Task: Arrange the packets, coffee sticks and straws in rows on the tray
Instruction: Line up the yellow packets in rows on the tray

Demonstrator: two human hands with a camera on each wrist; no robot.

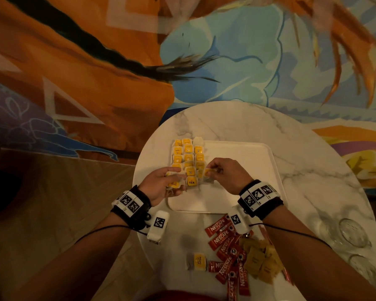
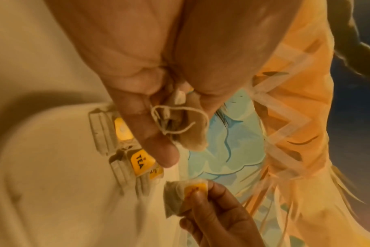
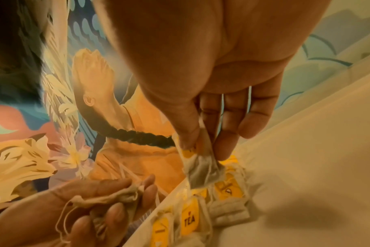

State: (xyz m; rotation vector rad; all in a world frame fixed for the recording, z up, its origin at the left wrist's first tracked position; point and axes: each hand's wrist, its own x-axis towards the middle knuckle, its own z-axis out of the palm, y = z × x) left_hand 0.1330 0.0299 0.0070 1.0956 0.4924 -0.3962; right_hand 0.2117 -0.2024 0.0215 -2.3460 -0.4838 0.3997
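A white tray (image 1: pixel 237 170) lies on the round marble table (image 1: pixel 302 161). Yellow-tagged tea bags (image 1: pixel 188 158) stand in rows at the tray's left end. My left hand (image 1: pixel 168 181) holds a small bunch of tea bags (image 2: pixel 190 127) with loose strings over the tray's left edge. My right hand (image 1: pixel 213 170) pinches one tea bag (image 3: pixel 201 165) by its yellow tag between thumb and fingers, just right of the rows. Red coffee sticks (image 1: pixel 228 253) and brown packets (image 1: pixel 261 259) lie in a heap on the table in front of the tray. One tea bag (image 1: pixel 197 261) lies apart beside them.
Clear glassware (image 1: pixel 352 232) stands at the table's right edge. A painted mural wall (image 1: pixel 117 61) rises behind the table. The tray's middle and right part carries nothing. A wooden floor shows on the left.
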